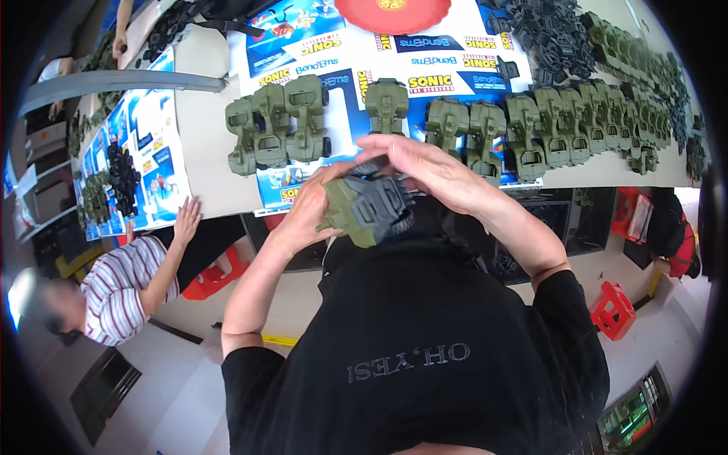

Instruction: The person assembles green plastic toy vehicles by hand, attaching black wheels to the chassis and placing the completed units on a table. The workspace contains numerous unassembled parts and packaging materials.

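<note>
In front of my chest I hold a toy vehicle (350, 212) with an olive-green body and a dark grey-black part with wheels. My left hand (305, 211) is closed round its green side. My right hand (432, 168) presses over the dark, wheeled side, its fingers bent across the top; some fingertips are hidden behind the toy. Just beyond my hands, a single olive-green toy vehicle (387, 105) stands on the table. Several more green toy vehicles (282, 125) sit together to its left. A long row of green toy vehicles (535, 129) stretches off to the right.
Colourful printed sheets (364, 54) cover part of the table (208, 129). A red scalloped plate (390, 17) lies at the far edge, beside a heap of black parts (550, 42). At left, a person in a striped shirt (125, 292) works along a metal bar (125, 80). Behind stands a red stool (613, 311).
</note>
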The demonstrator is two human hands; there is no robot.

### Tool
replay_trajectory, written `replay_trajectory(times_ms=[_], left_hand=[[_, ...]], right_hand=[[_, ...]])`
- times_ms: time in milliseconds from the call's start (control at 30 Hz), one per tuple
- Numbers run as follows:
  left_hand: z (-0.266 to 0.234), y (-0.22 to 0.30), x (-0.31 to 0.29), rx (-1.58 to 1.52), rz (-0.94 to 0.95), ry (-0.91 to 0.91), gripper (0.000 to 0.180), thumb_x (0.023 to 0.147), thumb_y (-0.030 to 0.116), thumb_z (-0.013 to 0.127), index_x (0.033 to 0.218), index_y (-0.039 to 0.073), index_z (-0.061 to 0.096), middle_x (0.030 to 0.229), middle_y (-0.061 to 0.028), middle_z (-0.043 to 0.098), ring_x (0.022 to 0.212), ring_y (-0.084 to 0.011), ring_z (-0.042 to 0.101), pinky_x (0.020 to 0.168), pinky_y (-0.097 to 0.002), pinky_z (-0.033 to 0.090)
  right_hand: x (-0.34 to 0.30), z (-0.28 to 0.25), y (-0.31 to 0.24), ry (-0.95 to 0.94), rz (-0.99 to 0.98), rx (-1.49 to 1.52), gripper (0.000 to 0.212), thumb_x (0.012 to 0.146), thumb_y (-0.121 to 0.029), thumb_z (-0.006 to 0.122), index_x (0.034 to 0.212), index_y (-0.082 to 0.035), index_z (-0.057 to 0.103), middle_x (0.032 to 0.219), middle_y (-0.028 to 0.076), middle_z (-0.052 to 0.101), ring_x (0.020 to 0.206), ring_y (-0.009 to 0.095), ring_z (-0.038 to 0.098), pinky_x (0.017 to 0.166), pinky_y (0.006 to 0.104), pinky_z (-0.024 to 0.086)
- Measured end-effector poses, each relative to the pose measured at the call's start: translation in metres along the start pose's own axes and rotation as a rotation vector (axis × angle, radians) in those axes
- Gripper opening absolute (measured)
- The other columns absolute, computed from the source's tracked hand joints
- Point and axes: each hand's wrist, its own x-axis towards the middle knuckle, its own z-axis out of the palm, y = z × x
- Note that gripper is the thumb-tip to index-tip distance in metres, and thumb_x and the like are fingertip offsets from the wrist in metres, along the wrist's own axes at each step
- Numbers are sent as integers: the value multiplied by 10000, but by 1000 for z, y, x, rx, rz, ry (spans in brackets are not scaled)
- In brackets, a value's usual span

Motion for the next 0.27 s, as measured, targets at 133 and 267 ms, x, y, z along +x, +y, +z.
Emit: replay_trajectory(times_ms=[133, 267], left_hand=[[10, -24, -7, -464, -269, -120, 628, 637, 172, 737, 1197, 7, 506, 1127, -80, 592, 1075, -196, 548, 952, -345, 408], [20, -48, -5, -777, -409, -93, 595, 681, 190, 779, 1195, 32, 524, 1075, -48, 613, 990, -134, 559, 902, -313, 436]], right_hand=[[7, -1, 2, -57, 6, 144, 538, 938, -449, 487, 1320, -72, 442, 1194, 38, 511, 1027, 127, 506, 836, 289, 436], [14, 4, 1, 51, 14, 129, 543, 929, -489, 476, 1276, -72, 457, 1157, 43, 511, 1008, 122, 512, 800, 293, 450]])
